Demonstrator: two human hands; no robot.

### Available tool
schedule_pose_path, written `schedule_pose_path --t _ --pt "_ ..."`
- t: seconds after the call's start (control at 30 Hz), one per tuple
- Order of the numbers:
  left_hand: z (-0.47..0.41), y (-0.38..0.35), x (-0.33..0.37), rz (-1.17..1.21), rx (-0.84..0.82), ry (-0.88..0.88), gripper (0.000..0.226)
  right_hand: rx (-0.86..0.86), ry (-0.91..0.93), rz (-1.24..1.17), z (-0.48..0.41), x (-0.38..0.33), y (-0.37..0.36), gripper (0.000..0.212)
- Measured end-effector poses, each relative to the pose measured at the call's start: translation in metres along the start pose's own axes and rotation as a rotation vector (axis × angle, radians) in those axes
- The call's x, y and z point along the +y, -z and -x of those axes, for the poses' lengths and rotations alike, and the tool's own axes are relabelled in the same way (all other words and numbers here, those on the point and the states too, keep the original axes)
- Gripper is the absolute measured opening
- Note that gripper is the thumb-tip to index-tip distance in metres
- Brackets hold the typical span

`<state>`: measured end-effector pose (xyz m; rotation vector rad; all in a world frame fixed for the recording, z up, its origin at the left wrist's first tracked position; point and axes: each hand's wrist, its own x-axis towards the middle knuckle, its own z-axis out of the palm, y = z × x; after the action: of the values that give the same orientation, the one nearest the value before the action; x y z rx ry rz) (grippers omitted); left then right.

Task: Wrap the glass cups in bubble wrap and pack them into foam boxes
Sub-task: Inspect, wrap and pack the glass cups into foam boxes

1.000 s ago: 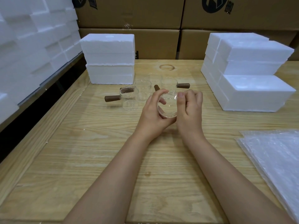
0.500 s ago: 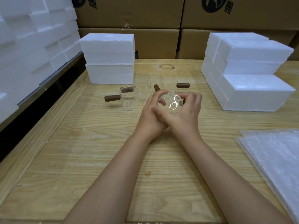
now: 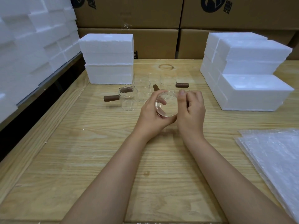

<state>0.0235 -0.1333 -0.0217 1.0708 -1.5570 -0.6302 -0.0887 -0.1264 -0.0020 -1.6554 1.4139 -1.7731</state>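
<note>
Wooden table (image 3: 80, 143), centre: left hand (image 3: 152, 113) grips a tilted glass cup (image 3: 167, 105). The right hand (image 3: 192, 110) has its thumb on the cup's side, but I cannot tell its grasp. The cup is picked up and unwrapped, so the next move probably needs the bubble wrap (image 3: 275, 159) at four o'clock.

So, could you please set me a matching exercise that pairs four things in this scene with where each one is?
Things:
1. tilted glass cup
2. bubble wrap sheets
3. cardboard cartons
4. two-high foam box stack

Places:
A. behind the far edge of the table
B. on the near right of the table
C. gripped by the left hand
D. on the far left of the table

Pairs: 1-C, 2-B, 3-A, 4-D.
</note>
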Motion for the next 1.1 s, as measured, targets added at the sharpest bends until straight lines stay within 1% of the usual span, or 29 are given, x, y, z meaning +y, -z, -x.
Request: schedule_pose_path --t 0.1,0.17,0.2,0.23,0.3,0.4,0.43,0.5,0.57,0.63,0.7,0.73,0.8,0.83,0.93,1.0,1.03,1.1 --pt "0.000 0.000 0.001 0.062 0.007 0.028 0.069 0.033 0.042 0.009 0.000 0.002 0.002 0.032" --pt "0.000 0.000 0.003 0.099 0.027 0.038 0.067 0.079 0.019 -0.042 -0.002 0.004 0.004 0.021" --pt "0.000 0.001 0.003 0.101 0.040 0.030 0.066 0.102 -0.027 -0.094 -0.004 0.004 0.005 0.013" --pt "0.000 0.001 0.003 0.094 0.044 0.018 0.066 0.114 -0.088 -0.139 -0.005 0.004 0.005 0.009" --pt "0.001 0.002 0.004 0.079 0.019 0.014 0.066 0.103 -0.173 -0.147 -0.007 0.008 0.006 0.019" --pt "0.001 0.003 0.006 0.071 -0.016 0.037 0.071 0.080 -0.207 -0.144 -0.009 0.012 0.004 0.027" --pt "0.001 0.003 0.007 0.066 -0.023 0.052 0.075 0.086 -0.198 -0.147 -0.009 0.012 0.003 0.027" --pt "0.002 0.003 0.010 0.101 -0.060 0.100 0.092 0.107 -0.165 -0.132 -0.008 0.011 0.002 0.026" --pt "0.002 0.005 0.010 0.166 -0.128 0.130 0.113 0.135 -0.123 -0.115 -0.006 0.008 0.002 0.023" --pt "0.001 0.007 0.011 0.285 -0.173 0.196 0.125 0.160 -0.077 -0.103 -0.005 0.006 0.004 0.021" --pt "-0.001 0.007 0.016 0.539 -0.188 0.325 0.134 0.157 -0.026 -0.104 -0.004 0.002 0.006 0.017" --pt "-0.002 0.007 0.018 0.684 -0.196 0.397 0.134 0.151 0.002 -0.116 -0.003 0.001 0.006 0.014" --pt "-0.004 0.009 0.022 0.917 -0.186 0.521 0.121 0.130 0.063 -0.130 -0.002 0.000 0.007 0.009" --pt "-0.006 0.010 0.021 0.978 -0.172 0.563 0.113 0.115 0.094 -0.115 -0.001 0.000 0.006 0.007" --pt "-0.009 0.014 0.015 0.961 -0.134 0.596 0.075 0.067 0.182 -0.050 0.002 0.001 0.003 0.005" --pt "-0.010 0.014 0.012 0.956 -0.154 0.589 0.056 0.037 0.218 -0.042 0.005 0.002 0.001 0.009" --pt "-0.010 0.014 0.011 0.966 -0.156 0.582 0.052 0.024 0.213 -0.051 0.007 0.001 0.000 0.011" --pt "-0.011 0.014 0.011 0.991 -0.143 0.574 0.051 0.005 0.151 -0.107 0.009 -0.002 -0.001 0.015"
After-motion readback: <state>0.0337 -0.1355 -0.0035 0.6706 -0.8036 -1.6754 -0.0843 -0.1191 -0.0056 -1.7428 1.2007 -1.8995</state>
